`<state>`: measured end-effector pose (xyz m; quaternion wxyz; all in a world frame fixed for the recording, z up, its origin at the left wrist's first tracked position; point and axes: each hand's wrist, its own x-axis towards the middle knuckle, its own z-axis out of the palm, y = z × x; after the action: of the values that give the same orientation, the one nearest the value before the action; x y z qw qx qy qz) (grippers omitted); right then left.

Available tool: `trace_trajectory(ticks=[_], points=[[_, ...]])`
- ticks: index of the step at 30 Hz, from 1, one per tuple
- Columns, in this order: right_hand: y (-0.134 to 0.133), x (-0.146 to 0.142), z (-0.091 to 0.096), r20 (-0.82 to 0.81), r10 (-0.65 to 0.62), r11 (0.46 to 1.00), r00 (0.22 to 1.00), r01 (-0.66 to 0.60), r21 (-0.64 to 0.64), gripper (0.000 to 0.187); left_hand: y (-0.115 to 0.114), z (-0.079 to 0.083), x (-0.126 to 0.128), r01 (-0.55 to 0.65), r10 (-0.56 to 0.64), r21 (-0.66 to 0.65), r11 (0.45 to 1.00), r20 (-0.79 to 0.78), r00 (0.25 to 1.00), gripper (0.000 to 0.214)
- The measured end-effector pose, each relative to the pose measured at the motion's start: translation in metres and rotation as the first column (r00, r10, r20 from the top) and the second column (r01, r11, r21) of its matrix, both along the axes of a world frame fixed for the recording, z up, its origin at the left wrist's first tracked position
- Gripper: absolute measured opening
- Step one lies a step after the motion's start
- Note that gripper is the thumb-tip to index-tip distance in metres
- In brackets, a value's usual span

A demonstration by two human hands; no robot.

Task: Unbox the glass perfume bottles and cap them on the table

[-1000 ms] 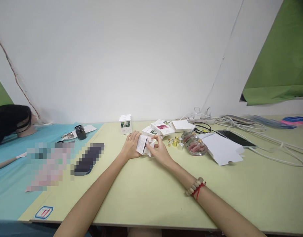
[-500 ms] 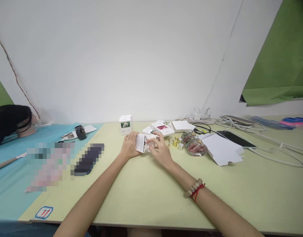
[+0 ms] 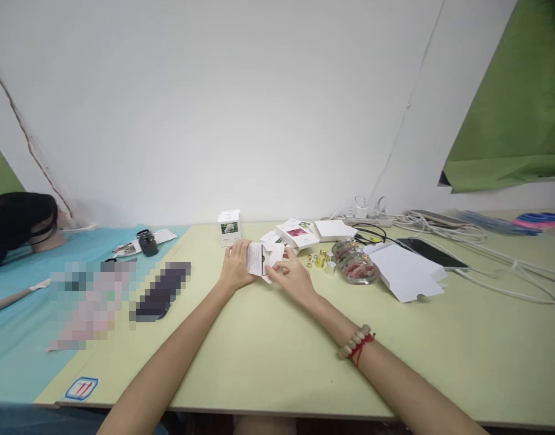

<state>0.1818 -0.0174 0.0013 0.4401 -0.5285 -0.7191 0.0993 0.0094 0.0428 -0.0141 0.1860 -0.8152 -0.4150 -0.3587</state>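
Observation:
A small white cardboard box [image 3: 255, 260] with printed text is held between my hands above the table, its end flaps spread on the right side. My left hand [image 3: 236, 264] wraps round its left side. My right hand [image 3: 291, 275] grips the flaps at the open end with thumb and fingers. Behind my left hand stands a finished-looking white box [image 3: 230, 229] with a flower picture. Flat white cartons [image 3: 299, 234] lie behind my right hand. To its right are gold and silver caps [image 3: 322, 260] and clear round bottles [image 3: 359, 267] with reddish contents.
White unfolded cardboard [image 3: 406, 272] and a dark tablet [image 3: 433, 254] lie to the right among white cables [image 3: 508, 266]. At left, on blue cloth, are a dark jar [image 3: 147, 243] and a mannequin head [image 3: 28, 223]. A blurred dark object [image 3: 163, 292] lies nearer.
My right hand has shifted slightly down and right along the box's open end. The flaps stand wider apart, while my left hand keeps its hold.

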Motion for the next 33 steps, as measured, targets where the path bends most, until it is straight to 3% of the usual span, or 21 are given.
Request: trace_trajectory(ticks=[6,17,22,26,33], points=[[0.0034,-0.0009,-0.0008,0.005,-0.132,0.991,0.991,0.132,-0.023,0.024,-0.0025,0.0021,0.0008,0.020,-0.020,-0.002,1.000,-0.054,0.998,0.071],[0.0013,-0.0033,-0.0012,0.000,-0.178,0.983,0.984,0.178,0.045,0.020,-0.0033,0.0033,0.0036,-0.008,0.009,0.020,1.000,-0.067,0.998,0.068],[0.0028,0.0000,-0.0021,-0.075,-0.208,0.970,0.975,0.215,0.112,0.014,-0.0019,0.0019,0.0034,-0.015,0.016,0.014,1.000,-0.030,0.999,0.067],[0.0059,0.0039,-0.0033,-0.090,-0.189,0.966,0.978,0.202,0.162,0.018,-0.0010,0.0010,0.0031,-0.018,0.018,0.008,1.000,-0.010,1.000,0.066],[0.0043,0.0033,-0.0039,0.089,-0.118,0.979,0.989,0.101,0.179,0.036,-0.0019,0.0020,0.0019,0.034,-0.034,-0.010,0.999,-0.017,0.999,0.067]])
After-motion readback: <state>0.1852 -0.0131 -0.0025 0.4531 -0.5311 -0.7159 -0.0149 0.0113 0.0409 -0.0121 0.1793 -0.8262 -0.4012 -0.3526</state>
